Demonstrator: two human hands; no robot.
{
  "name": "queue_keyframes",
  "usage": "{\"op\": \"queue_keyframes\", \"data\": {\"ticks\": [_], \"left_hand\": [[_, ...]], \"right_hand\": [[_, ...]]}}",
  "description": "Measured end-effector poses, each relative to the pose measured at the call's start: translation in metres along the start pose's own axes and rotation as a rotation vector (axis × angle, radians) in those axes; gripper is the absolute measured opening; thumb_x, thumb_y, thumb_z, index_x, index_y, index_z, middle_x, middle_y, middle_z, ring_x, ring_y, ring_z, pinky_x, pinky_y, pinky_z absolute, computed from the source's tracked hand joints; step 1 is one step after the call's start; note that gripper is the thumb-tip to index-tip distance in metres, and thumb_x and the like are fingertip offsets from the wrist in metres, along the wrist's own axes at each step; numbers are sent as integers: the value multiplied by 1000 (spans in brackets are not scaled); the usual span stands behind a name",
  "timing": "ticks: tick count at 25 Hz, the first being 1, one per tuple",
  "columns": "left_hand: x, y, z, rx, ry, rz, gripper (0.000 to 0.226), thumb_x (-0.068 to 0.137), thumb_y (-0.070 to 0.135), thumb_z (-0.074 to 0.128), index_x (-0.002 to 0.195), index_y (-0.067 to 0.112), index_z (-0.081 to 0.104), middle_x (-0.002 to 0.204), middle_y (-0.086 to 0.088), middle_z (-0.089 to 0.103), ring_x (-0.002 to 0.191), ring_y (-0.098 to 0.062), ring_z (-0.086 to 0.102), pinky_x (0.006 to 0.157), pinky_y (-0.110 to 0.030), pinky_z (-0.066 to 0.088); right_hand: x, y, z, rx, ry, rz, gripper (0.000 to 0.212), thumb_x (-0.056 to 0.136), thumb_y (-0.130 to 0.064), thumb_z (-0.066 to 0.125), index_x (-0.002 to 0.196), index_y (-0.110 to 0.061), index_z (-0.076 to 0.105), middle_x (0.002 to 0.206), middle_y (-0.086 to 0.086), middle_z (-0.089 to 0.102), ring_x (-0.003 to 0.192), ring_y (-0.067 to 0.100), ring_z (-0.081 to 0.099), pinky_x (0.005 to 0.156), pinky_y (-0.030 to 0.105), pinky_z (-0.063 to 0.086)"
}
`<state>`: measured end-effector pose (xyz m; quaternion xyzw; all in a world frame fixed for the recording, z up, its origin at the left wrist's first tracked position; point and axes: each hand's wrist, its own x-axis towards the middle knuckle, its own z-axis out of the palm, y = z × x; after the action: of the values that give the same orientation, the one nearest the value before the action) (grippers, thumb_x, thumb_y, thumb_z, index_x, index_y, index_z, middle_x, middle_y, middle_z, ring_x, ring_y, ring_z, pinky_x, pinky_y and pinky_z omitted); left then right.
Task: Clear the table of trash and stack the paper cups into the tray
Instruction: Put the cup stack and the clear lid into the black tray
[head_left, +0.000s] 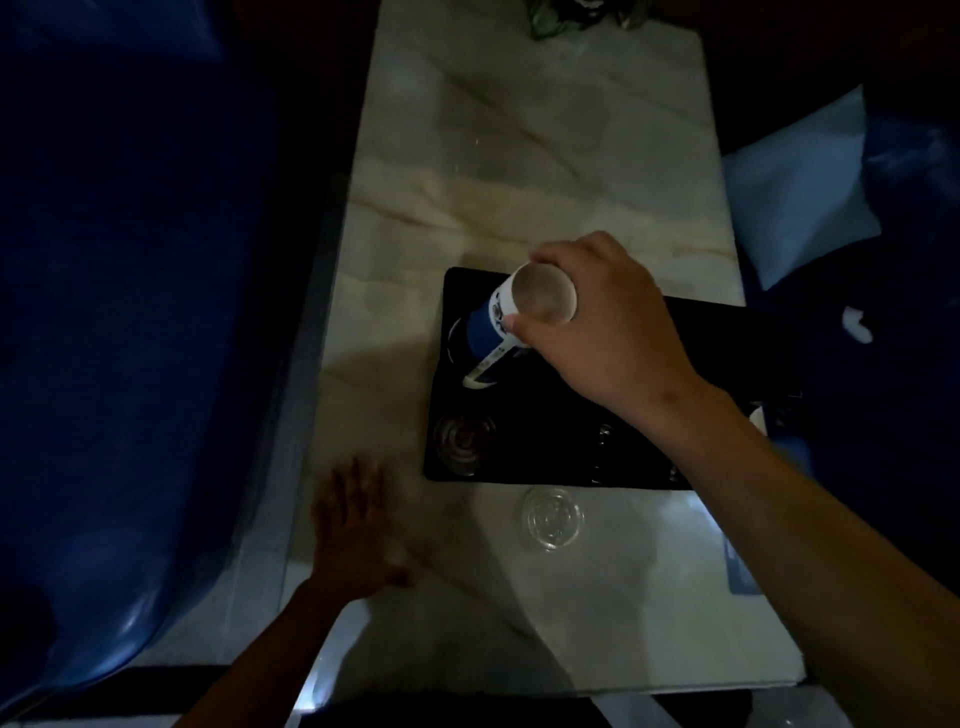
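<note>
My right hand (608, 332) grips an upside-down blue and white paper cup (498, 327) by its base, held tilted over the far left part of the black tray (545, 452). The cup's rim is low over the tray, near a dark round shape I cannot make out. My left hand (353, 525) lies flat and open on the marble table (493, 171), left of the tray's near corner. A clear plastic lid (553, 517) lies on the table just in front of the tray. Another clear lid (462, 439) rests in the tray's near left corner.
A dark blue seat (130, 312) runs along the table's left side. A light blue cushion (800, 187) lies to the right. A crumpled bag (566, 15) sits at the far edge. A small white scrap (857, 325) lies on dark fabric at the right.
</note>
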<state>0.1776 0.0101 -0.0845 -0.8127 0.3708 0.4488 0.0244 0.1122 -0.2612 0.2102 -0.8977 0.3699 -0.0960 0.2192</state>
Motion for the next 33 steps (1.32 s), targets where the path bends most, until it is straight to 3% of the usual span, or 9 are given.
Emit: {"op": "queue_keyframes", "data": {"ticks": [4, 10, 13, 17, 23, 26, 29, 31, 33], "left_hand": [[-1, 2, -2, 1, -38, 21, 165, 46, 87, 70, 143, 18, -45, 144, -16, -57, 128, -41, -56, 112, -64, -18], [-3, 4, -4, -12, -43, 38, 161, 49, 87, 68, 145, 19, -43, 142, -14, -58, 125, -40, -59, 108, -62, -22], [-2, 2, -2, -23, -42, 40, 160, 50, 85, 69, 147, 16, -38, 144, -16, -56, 128, -42, -55, 109, -62, -22], [-2, -1, -1, -23, -25, 39, 163, 47, 82, 74, 142, 25, -45, 143, -12, -59, 126, -37, -59, 109, -61, -22], [-1, 0, 1, -29, -15, 22, 167, 43, 83, 75, 142, 24, -46, 144, -10, -58, 128, -36, -58, 111, -62, -21], [0, -1, 2, -47, 4, 26, 167, 42, 82, 77, 141, 29, -47, 144, -6, -58, 127, -31, -59, 112, -62, -17], [0, -2, 3, -49, 17, 44, 165, 42, 84, 75, 142, 31, -46, 148, -8, -54, 130, -32, -57, 111, -63, -17], [1, -1, 2, -42, 11, 43, 165, 42, 84, 74, 142, 31, -45, 150, -10, -51, 133, -36, -52, 112, -65, -14], [2, -1, 2, -45, 21, 34, 166, 41, 84, 76, 144, 31, -43, 150, -9, -51, 136, -37, -48, 113, -66, -12]], "right_hand": [[19, 1, 29, -125, -78, -24, 59, 76, -39, 80, 130, -25, 60, 125, -3, 53, 119, 22, 46, 82, 27, 36], [29, 9, 65, -260, -202, -30, 61, 78, -37, 79, 132, -20, 57, 129, 4, 53, 118, 28, 49, 92, 44, 49], [28, 11, 79, -334, -221, -47, 56, 80, -38, 74, 131, -21, 57, 130, 5, 54, 120, 30, 49, 93, 45, 43], [28, 13, 90, -346, -239, 0, 59, 80, -37, 72, 134, -21, 55, 132, 4, 53, 122, 31, 48, 96, 48, 39], [30, 5, 82, -354, -312, 58, 66, 83, -41, 72, 141, -21, 48, 140, 3, 51, 129, 30, 46, 104, 51, 37], [2, 7, 69, -105, -159, 155, 75, 79, -47, 77, 144, -24, 45, 139, 3, 56, 129, 28, 48, 103, 47, 42], [-82, 22, 72, 190, 214, 161, 49, 86, -41, 70, 131, -26, 57, 122, -3, 62, 116, 14, 55, 96, 25, 44], [-148, 46, 83, 277, 242, 290, 33, 91, -36, 65, 123, -25, 62, 116, -7, 64, 111, 8, 58, 94, 19, 45], [-198, 76, 107, 295, 116, 482, 27, 94, -29, 66, 120, -24, 64, 116, -6, 65, 111, 11, 60, 93, 27, 50]]}}
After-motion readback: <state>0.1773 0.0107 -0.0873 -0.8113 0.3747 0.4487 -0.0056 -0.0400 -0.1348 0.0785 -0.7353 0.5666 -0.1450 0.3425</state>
